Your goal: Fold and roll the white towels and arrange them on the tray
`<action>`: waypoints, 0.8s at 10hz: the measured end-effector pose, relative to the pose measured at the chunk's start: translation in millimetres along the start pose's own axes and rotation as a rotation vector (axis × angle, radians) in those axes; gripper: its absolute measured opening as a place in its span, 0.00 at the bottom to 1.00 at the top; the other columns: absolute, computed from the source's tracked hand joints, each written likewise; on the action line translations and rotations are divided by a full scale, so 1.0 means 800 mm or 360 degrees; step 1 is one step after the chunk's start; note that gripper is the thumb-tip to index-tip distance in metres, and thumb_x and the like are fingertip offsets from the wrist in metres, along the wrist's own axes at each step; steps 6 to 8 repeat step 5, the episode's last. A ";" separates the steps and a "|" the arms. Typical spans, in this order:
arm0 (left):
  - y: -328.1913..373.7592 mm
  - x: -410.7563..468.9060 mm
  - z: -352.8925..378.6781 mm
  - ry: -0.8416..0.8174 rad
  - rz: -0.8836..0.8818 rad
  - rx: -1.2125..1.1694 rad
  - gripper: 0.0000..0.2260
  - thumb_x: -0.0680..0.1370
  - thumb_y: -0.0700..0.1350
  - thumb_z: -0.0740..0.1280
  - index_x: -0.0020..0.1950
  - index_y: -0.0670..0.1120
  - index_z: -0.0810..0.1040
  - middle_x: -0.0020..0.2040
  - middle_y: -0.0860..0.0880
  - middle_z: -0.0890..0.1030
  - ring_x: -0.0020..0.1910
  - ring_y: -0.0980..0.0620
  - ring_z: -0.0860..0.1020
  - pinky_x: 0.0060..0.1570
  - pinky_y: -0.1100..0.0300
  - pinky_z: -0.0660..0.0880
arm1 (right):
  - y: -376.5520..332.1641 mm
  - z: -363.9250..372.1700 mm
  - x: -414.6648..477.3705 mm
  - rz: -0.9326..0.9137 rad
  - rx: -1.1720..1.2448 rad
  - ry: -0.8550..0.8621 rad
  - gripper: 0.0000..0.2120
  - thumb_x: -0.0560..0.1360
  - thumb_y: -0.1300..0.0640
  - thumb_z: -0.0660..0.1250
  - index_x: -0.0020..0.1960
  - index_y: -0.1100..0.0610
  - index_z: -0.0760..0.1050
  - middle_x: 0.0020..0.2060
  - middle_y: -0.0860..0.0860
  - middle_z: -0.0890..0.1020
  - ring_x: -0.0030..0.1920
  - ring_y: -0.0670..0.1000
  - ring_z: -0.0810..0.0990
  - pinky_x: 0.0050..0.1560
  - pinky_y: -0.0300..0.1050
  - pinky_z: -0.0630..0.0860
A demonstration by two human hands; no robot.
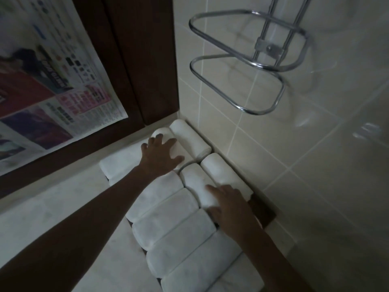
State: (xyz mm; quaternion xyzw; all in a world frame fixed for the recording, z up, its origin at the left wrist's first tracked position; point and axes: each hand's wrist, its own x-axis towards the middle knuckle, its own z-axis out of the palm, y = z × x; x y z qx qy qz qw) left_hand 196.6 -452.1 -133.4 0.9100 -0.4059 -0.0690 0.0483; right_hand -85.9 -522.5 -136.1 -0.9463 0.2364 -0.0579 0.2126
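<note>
The pale table (52, 218) carries a dark tray (263, 211), almost hidden under rolled white towels (168, 224). The job looks nearly done, with only squaring up left. On the tray's near part the rolls lie side by side, long axes crossing it; at its far end shorter rolls point the other way. The hands are apart, fingers loosely straight: the left hand (162, 154) presses a far roll, the right hand (229, 205) touches one by the tray's right edge.
</note>
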 end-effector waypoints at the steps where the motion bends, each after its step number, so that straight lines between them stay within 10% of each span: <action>1: -0.006 -0.001 0.006 -0.0042 -0.0020 -0.0027 0.33 0.77 0.70 0.62 0.79 0.58 0.64 0.81 0.45 0.61 0.78 0.45 0.64 0.75 0.42 0.57 | 0.002 -0.004 0.002 0.0080 0.0024 -0.0108 0.29 0.79 0.53 0.69 0.78 0.47 0.66 0.68 0.54 0.74 0.66 0.56 0.72 0.66 0.51 0.70; 8: -0.014 -0.037 -0.015 0.0036 -0.0037 -0.0207 0.32 0.80 0.64 0.65 0.81 0.53 0.64 0.82 0.44 0.60 0.81 0.45 0.58 0.77 0.42 0.56 | 0.001 -0.009 -0.011 0.0145 0.0057 -0.0127 0.26 0.80 0.54 0.67 0.77 0.51 0.68 0.67 0.54 0.74 0.65 0.57 0.72 0.65 0.51 0.72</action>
